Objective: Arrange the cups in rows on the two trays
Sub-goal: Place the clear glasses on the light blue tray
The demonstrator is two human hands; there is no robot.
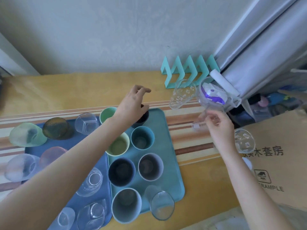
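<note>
Left hand [132, 105] reaches forward, fingers loosely curled; right hand [217, 125] raised, its grip pinched closed

Pale grey-blue wall [93, 35] behind, faint texture, soft even daylight, no hard shadows. Yellow wood-look worktop [69, 90] butts against wall; striped runner [187, 130] in orange, brown, cream bands crosses it left to right. Teal zigzag rack [186, 70] stands at wall, back right. Silver-grey curtain [259, 45] hangs at right. Cardboard box [279, 146] with printed text sits near right. Dark clutter behind box, blurred.
</note>
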